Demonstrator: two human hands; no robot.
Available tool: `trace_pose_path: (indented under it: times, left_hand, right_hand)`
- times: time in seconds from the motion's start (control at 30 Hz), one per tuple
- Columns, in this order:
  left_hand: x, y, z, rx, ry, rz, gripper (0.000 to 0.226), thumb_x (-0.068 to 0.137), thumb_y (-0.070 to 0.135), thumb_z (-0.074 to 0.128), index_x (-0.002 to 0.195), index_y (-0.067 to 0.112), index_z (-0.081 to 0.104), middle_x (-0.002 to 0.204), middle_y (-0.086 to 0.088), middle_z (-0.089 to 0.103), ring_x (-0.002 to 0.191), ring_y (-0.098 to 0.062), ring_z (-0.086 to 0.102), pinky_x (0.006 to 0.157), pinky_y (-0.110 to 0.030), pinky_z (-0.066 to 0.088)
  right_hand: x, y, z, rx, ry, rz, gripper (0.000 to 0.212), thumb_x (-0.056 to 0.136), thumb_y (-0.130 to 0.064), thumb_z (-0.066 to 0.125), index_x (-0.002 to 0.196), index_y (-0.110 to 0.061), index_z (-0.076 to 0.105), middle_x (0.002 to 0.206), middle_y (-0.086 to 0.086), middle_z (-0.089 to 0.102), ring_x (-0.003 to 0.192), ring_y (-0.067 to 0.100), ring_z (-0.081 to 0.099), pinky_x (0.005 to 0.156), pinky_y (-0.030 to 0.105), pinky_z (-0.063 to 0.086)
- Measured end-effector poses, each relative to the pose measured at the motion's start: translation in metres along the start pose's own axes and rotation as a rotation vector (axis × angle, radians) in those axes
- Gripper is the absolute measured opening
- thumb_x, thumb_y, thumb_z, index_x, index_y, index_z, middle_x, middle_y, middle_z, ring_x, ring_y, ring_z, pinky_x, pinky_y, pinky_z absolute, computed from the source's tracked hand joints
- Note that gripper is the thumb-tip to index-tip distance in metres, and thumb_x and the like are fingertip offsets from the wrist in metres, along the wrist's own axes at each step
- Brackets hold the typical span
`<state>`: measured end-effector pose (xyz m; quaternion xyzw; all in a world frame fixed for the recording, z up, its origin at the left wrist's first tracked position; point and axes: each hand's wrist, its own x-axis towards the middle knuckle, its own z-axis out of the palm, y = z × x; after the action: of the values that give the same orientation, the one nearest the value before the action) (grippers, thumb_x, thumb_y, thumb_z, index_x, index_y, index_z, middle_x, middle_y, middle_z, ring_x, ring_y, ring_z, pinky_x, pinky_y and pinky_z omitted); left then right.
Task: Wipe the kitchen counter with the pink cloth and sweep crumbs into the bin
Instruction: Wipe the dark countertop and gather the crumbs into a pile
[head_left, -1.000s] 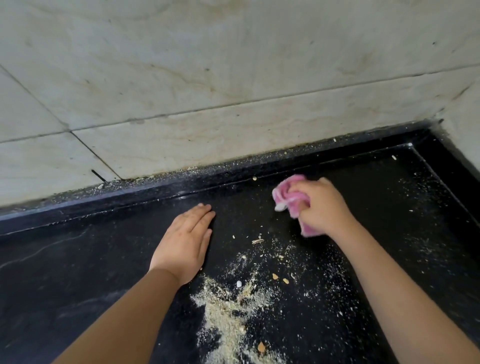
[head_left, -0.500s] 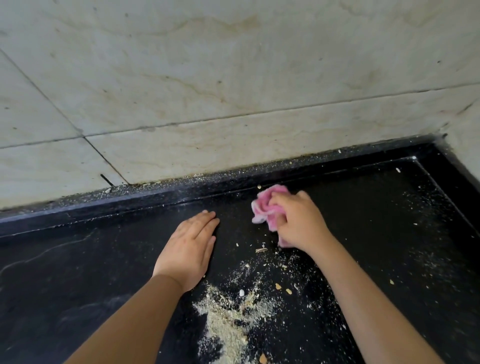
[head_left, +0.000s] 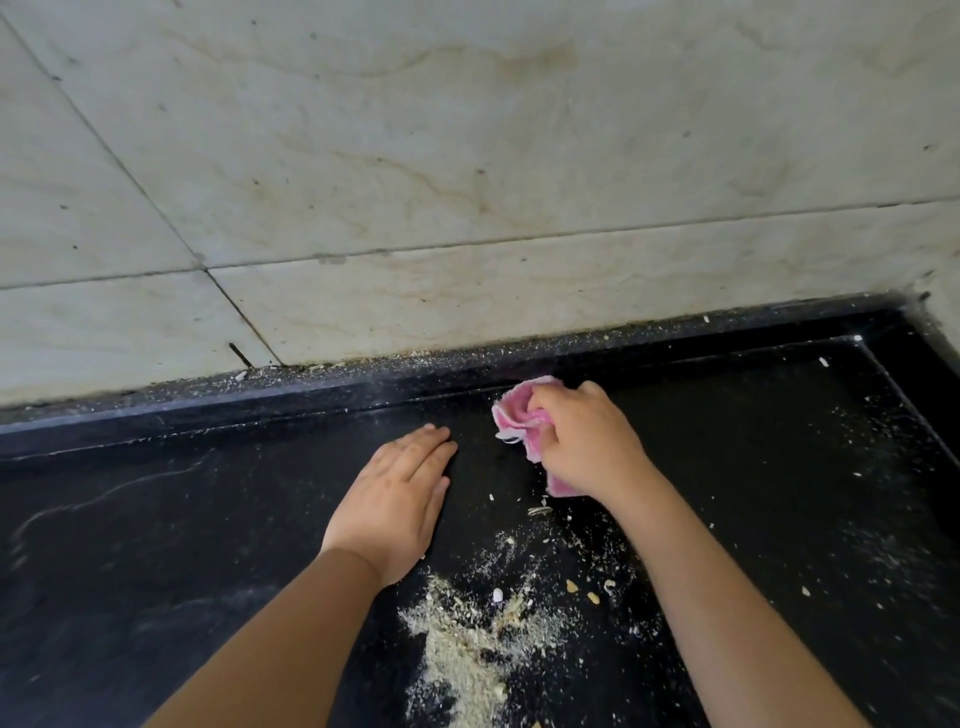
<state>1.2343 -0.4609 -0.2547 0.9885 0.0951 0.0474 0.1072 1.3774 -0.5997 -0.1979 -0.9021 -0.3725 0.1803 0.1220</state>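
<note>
My right hand (head_left: 587, 441) grips the bunched pink cloth (head_left: 517, 418) and presses it on the black counter (head_left: 156, 519), close to the raised back ledge. My left hand (head_left: 395, 499) lies flat on the counter just left of the cloth, fingers straight and together. A pale heap of crumbs (head_left: 467, 649) sits between my forearms near the bottom edge, with loose flakes scattered up toward the cloth. No bin is in view.
A raised black ledge (head_left: 311, 395) dusted with crumbs runs along the stained marble wall (head_left: 467, 182). The counter ends in a corner at the right (head_left: 883, 332), where fine crumbs speckle the surface.
My right hand has dragged the cloth leftward along the back of the counter, closer to my left hand. The left hand has stayed flat in place.
</note>
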Motion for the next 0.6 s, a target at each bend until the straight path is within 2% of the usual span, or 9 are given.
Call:
trace_pose_path:
  times: [0.1,0.17,0.23,0.3,0.37,0.4,0.47,0.53,0.6]
  left_hand:
    - [-0.001,-0.001,0.001,0.016,0.010,0.003,0.048,0.093,0.031,0.026,0.112,0.005,0.062,0.117,-0.008,0.063,0.109,-0.025,0.059,0.099,-0.029,0.023]
    - [-0.001,-0.001,0.000,0.019,-0.001,-0.007,0.055,0.097,0.033,0.017,0.113,0.005,0.062,0.117,-0.008,0.063,0.109,-0.024,0.059,0.100,-0.030,0.022]
    - [-0.002,-0.001,-0.001,0.020,-0.016,-0.013,0.062,0.098,0.035,0.009,0.113,0.006,0.062,0.117,-0.007,0.062,0.109,-0.024,0.058,0.100,-0.030,0.022]
    - [-0.002,0.000,-0.001,0.017,-0.010,-0.005,0.059,0.098,0.034,0.013,0.112,0.005,0.062,0.117,-0.008,0.063,0.109,-0.024,0.059,0.100,-0.031,0.022]
    - [-0.002,0.000,-0.001,0.016,-0.009,-0.002,0.059,0.098,0.034,0.013,0.112,0.005,0.062,0.117,-0.008,0.063,0.109,-0.025,0.059,0.100,-0.031,0.022]
    - [-0.002,0.000,-0.001,0.018,-0.012,-0.003,0.062,0.098,0.035,0.010,0.112,0.005,0.062,0.117,-0.008,0.062,0.109,-0.025,0.058,0.100,-0.031,0.022]
    - [-0.002,0.000,-0.001,0.014,-0.007,0.001,0.065,0.098,0.036,0.007,0.112,0.005,0.061,0.117,-0.008,0.062,0.110,-0.024,0.058,0.100,-0.031,0.022]
    - [-0.001,-0.001,-0.001,0.004,-0.007,0.004,0.065,0.098,0.036,0.006,0.113,0.005,0.061,0.118,-0.008,0.062,0.112,-0.023,0.055,0.101,-0.030,0.022]
    - [-0.001,-0.001,0.000,0.001,0.006,0.010,0.064,0.098,0.036,0.007,0.113,0.005,0.061,0.118,-0.008,0.062,0.115,-0.019,0.046,0.102,-0.029,0.019]
  right_hand:
    - [-0.016,0.000,-0.032,0.161,-0.340,-0.061,0.019,0.086,-0.008,0.048,0.093,-0.022,0.058,0.081,-0.012,0.056,0.060,0.006,0.044,0.054,0.019,0.032]
    - [-0.032,0.001,-0.049,0.187,-0.379,-0.123,0.021,0.088,-0.007,0.048,0.096,-0.022,0.060,0.074,-0.006,0.053,0.058,0.009,0.042,0.052,0.022,0.030]
    - [-0.039,0.004,-0.056,0.198,-0.285,-0.115,0.021,0.090,-0.008,0.046,0.096,-0.025,0.058,0.077,-0.004,0.051,0.060,0.009,0.041,0.055,0.023,0.033]
    - [-0.031,0.005,-0.050,0.174,-0.115,-0.044,0.020,0.091,-0.010,0.044,0.101,-0.023,0.055,0.078,-0.009,0.044,0.065,0.006,0.039,0.060,0.026,0.037]
    - [-0.017,0.004,-0.035,0.095,0.038,0.017,0.022,0.091,-0.011,0.042,0.108,-0.018,0.054,0.076,-0.013,0.038,0.077,0.011,0.042,0.066,0.030,0.039]
    - [-0.011,0.001,-0.026,0.069,0.077,0.036,0.023,0.090,-0.012,0.041,0.110,-0.016,0.053,0.078,-0.011,0.041,0.085,0.016,0.044,0.069,0.031,0.040]
    - [-0.004,-0.006,-0.008,0.028,0.085,0.075,0.026,0.089,-0.014,0.041,0.113,-0.012,0.051,0.093,-0.001,0.054,0.099,0.025,0.045,0.071,0.032,0.038]
    - [-0.001,-0.011,0.006,-0.051,0.089,0.107,0.028,0.089,-0.016,0.042,0.116,-0.011,0.049,0.111,0.004,0.056,0.102,0.026,0.043,0.071,0.031,0.033]
    - [0.001,-0.014,0.010,-0.101,0.098,0.101,0.029,0.088,-0.016,0.043,0.116,-0.011,0.049,0.114,0.005,0.055,0.101,0.025,0.042,0.070,0.029,0.031]
